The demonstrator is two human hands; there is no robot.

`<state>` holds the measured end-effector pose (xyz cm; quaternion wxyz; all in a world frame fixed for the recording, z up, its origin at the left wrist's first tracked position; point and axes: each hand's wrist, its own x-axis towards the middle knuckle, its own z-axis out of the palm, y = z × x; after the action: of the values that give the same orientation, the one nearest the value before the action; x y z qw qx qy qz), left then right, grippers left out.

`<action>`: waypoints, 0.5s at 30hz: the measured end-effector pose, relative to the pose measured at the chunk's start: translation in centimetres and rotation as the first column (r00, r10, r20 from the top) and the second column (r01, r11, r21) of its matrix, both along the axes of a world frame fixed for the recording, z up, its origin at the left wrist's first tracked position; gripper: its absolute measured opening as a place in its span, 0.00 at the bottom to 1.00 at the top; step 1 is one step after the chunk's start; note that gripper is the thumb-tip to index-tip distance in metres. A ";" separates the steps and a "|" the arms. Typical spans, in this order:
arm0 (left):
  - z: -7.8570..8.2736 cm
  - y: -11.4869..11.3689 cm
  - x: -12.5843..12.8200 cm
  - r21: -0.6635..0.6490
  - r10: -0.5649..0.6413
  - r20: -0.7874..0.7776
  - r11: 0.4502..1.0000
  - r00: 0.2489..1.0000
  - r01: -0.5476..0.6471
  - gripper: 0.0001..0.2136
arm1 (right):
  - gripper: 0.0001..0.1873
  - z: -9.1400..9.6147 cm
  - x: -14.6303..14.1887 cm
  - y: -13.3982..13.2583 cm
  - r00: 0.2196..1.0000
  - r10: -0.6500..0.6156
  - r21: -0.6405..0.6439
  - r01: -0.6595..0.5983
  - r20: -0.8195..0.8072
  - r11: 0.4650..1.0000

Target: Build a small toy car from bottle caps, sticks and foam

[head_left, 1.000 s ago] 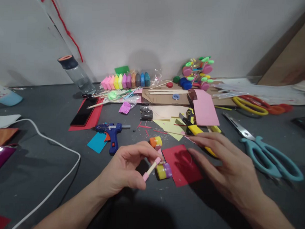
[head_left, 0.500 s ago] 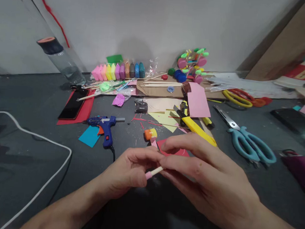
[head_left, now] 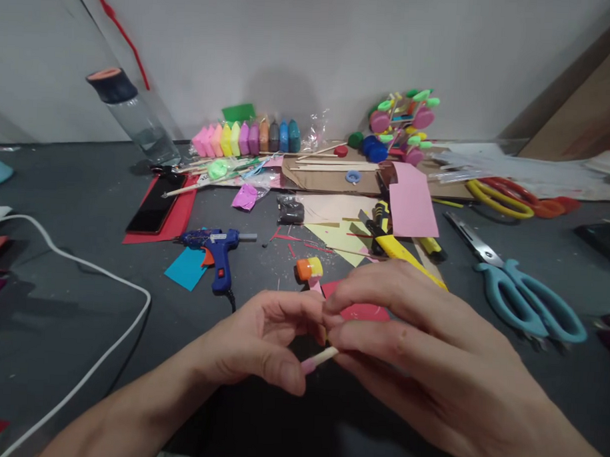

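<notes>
On the dark table [head_left: 51,189] we see a clear bottle [head_left: 141,123] with a dark cap at the back left, then a row of colourful packets [head_left: 245,138] beside it along the wall [head_left: 312,35]. Nearer us, a black phone [head_left: 154,206] lies on a red sheet [head_left: 183,214], and a blue glue gun [head_left: 222,255] partly covers a blue paper [head_left: 185,269]. We find a white cable [head_left: 91,253] curving at left and blue-handled scissors [head_left: 515,306] lying open-handled at right.
</notes>
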<state>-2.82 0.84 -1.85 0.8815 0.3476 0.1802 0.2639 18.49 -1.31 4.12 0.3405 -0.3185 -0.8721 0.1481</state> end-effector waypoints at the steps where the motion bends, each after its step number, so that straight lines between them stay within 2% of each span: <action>1: -0.1 0.1 0.0 -0.001 -0.003 -0.007 1.000 1.000 0.003 0.26 | 0.04 -0.1 0.0 -0.1 1.000 -0.002 -0.004 0.002 -0.010 1.000; 6: -0.3 0.3 0.2 0.029 0.028 0.002 0.999 1.000 -0.028 0.25 | 0.04 -0.8 0.1 -0.2 0.999 0.003 -0.019 -0.004 -0.054 1.000; 8: -0.3 0.2 0.3 0.031 0.034 0.020 0.999 0.999 -0.034 0.25 | 0.08 -1.0 0.2 -0.2 0.997 0.008 -0.019 -0.010 -0.073 1.000; 11: -0.3 0.1 0.4 0.013 0.049 0.037 0.999 0.998 -0.050 0.26 | 0.12 -1.4 0.2 -0.1 0.994 -0.002 -0.017 0.000 -0.107 1.000; 15: -0.7 -0.3 0.5 -0.027 0.059 0.032 0.998 0.998 -0.058 0.26 | 0.10 -1.9 0.2 -0.2 0.992 0.008 -0.013 -0.010 -0.125 1.000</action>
<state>-2.35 0.58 -2.51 0.8806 0.3264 0.1792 0.2932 18.66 -1.52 2.24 0.3916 -0.3071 -0.8495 0.1754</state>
